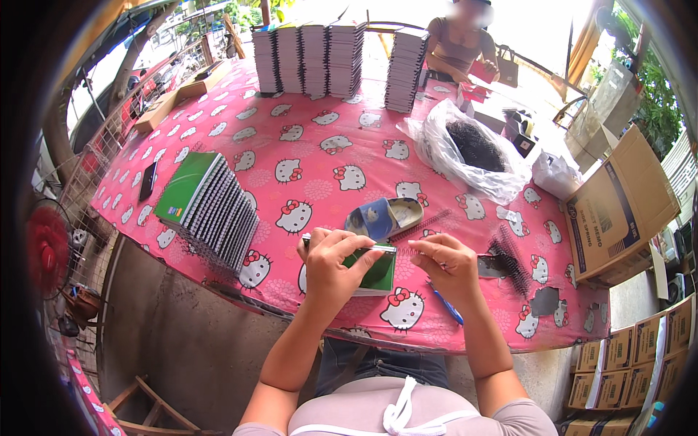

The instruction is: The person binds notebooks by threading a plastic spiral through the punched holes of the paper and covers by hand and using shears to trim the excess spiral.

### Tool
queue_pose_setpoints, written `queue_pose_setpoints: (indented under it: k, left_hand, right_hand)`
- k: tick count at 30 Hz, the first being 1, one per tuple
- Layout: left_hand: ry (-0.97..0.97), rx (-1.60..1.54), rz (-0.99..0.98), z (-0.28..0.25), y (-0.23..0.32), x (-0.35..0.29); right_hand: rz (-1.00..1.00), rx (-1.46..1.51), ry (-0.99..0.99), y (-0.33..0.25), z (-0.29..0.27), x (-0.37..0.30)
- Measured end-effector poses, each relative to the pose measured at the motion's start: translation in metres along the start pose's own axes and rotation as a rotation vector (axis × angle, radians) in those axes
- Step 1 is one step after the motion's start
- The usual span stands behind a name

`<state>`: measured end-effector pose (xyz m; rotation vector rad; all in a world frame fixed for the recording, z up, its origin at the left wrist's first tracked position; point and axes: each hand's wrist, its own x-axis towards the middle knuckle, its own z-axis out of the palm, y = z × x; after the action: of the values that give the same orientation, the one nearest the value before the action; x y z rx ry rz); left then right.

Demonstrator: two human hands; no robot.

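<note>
The person's left hand (331,263) is curled over the top edge of a green-covered notebook (378,272), fingers bent close together and thumb pressed toward them, so the grip pinches the notebook's upper edge where a pale strip runs along it. The notebook lies flat on the pink cartoon-cat tablecloth (320,160), directly under and just right of those fingers. The right hand (449,263) sits just beside the notebook's right end, its fingers drawn in tight with thumb and forefinger nipped together on the end of a thin wire spiral (408,251) that reaches left toward the notebook's edge; I cannot tell whether the spiral is already threaded into the holes. Just beyond the fingertips of both hands lies a blue slipper (384,216), sole tipped up. To the right of the right hand rests a dark cluster of loose spirals (509,258), and just below that wrist a blue pen (445,304) lies on the cloth. Well to the left of the left hand a slanted row of bound green notebooks (211,207) leans like fallen dominoes. Farther off, past the fingers, a clear plastic bag of dark spirals (472,149) gapes open, tall stacks of notebooks (320,58) line the far edge, and another person (459,47) sits behind them.
</note>
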<state>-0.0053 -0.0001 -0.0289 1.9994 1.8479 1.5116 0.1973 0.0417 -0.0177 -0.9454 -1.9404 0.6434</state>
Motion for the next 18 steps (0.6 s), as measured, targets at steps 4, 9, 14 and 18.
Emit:
queue_pose_setpoints:
  k: [4,9,14,18]
  left_hand:
    - [-0.012,-0.009,0.0,-0.001,0.001,-0.002]
    - [0.002,-0.014,0.003,-0.001,0.001,-0.002]
    - [-0.006,-0.003,0.001,-0.002,0.002,-0.002]
    - [-0.028,-0.046,-0.046,-0.003,0.001,-0.004]
  right_hand:
    - [-0.071,-0.009,-0.018,0.006,-0.003,0.012]
    - [-0.036,0.14,-0.221,0.005,-0.006,0.023]
    - [-0.048,0.043,-0.131,0.005,-0.007,0.026]
    - [0.007,0.097,-0.258,-0.001,-0.01,0.028]
